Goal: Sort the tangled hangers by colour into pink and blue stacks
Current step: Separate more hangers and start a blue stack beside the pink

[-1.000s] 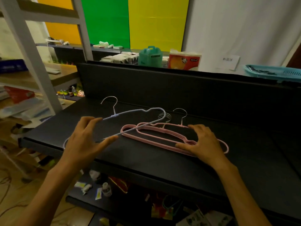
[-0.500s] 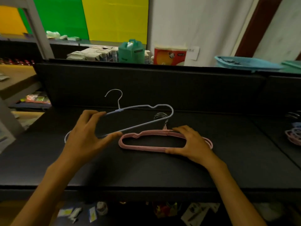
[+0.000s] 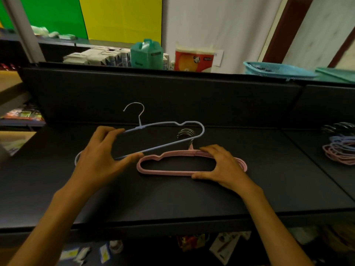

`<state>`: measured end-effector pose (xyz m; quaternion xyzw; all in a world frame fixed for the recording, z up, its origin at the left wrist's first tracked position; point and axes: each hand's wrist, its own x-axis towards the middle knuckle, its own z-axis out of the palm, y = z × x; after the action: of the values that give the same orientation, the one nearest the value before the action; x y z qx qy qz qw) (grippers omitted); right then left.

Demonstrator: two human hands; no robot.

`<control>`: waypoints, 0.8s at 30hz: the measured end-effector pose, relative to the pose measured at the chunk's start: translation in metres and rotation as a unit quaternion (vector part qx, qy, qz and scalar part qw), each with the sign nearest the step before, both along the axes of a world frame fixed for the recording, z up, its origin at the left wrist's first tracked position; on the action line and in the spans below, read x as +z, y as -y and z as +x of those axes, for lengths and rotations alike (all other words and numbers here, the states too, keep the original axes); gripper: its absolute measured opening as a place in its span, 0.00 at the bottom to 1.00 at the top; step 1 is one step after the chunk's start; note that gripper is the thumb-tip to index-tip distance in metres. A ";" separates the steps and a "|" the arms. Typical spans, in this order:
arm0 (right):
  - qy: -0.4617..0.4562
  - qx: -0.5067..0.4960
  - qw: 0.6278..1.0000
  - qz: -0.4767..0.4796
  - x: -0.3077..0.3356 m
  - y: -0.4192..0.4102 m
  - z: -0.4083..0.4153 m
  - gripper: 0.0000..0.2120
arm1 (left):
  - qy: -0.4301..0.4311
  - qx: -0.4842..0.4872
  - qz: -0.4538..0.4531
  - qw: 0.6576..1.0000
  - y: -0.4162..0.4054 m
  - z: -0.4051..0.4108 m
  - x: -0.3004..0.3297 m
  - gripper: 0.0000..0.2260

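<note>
A blue hanger [image 3: 172,144] lies on the black table [image 3: 172,200], its hook pointing away from me. My left hand [image 3: 101,156] holds its left half, fingers on the upper bar and thumb on the lower bar. Just right of it lies a neat stack of pink hangers [image 3: 165,172] with their metal hooks [image 3: 185,133] bunched together. My right hand [image 3: 222,166] holds the right part of the pink stack, fingers on the far bar and thumb on the near bar.
A tangle of pink and blue hangers [image 3: 342,150] lies at the table's right edge. A black back panel [image 3: 153,96] rises behind the table. Beyond it stand a teal box [image 3: 147,54], a tissue pack [image 3: 194,59] and a blue basket [image 3: 276,71].
The spread pink hangers have been squared into one tight stack under my right hand. The view has swung right, bringing the other hanger pile into sight. My left hand keeps the blue hanger.
</note>
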<state>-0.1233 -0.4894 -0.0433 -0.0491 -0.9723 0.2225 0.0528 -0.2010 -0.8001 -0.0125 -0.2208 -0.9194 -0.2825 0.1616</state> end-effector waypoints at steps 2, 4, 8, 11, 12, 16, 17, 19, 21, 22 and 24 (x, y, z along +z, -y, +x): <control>-0.003 0.001 1.000 0.004 -0.001 0.000 0.000 0.45 | 0.006 0.004 -0.002 1.000 0.000 -0.001 -0.001 0.41; -0.003 0.000 1.000 0.011 0.000 0.001 0.000 0.44 | 0.010 0.005 -0.005 1.000 0.001 -0.003 -0.002 0.41; -0.005 0.007 1.000 0.022 0.000 0.002 0.000 0.44 | 0.011 0.007 -0.006 1.000 0.001 -0.004 -0.005 0.41; 0.009 0.016 0.999 0.035 0.004 0.001 0.001 0.44 | 0.009 0.013 -0.006 1.000 0.002 -0.004 -0.004 0.41; 0.013 0.021 0.999 0.044 0.007 0.000 0.002 0.42 | 0.010 0.016 -0.007 1.000 0.003 -0.004 -0.005 0.41; -0.025 0.031 0.996 0.084 0.019 -0.002 0.000 0.29 | 0.014 0.040 -0.007 0.999 0.013 -0.004 -0.008 0.40; -0.040 0.027 0.994 0.097 0.021 -0.003 -0.001 0.27 | 0.016 0.045 -0.006 0.999 0.018 -0.005 -0.010 0.39; -0.054 0.017 0.992 0.114 0.024 -0.002 -0.006 0.25 | 0.021 0.054 -0.006 0.998 0.030 -0.006 -0.011 0.39; -0.047 0.009 0.992 0.120 0.025 0.002 -0.010 0.24 | 0.023 0.061 -0.008 0.998 0.046 -0.007 -0.012 0.38; -0.045 0.009 0.991 0.124 0.026 0.005 -0.013 0.24 | 0.024 0.063 -0.008 0.998 0.055 -0.008 -0.013 0.38; -0.050 0.011 0.990 0.128 0.027 0.013 -0.020 0.23 | 0.033 0.067 -0.011 0.997 0.072 -0.012 -0.013 0.38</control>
<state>-0.1430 -0.5027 -0.0160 -0.0201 -0.9893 0.0994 0.1049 -0.2126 -0.8717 -0.0259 -0.1515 -0.9400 -0.2678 0.1471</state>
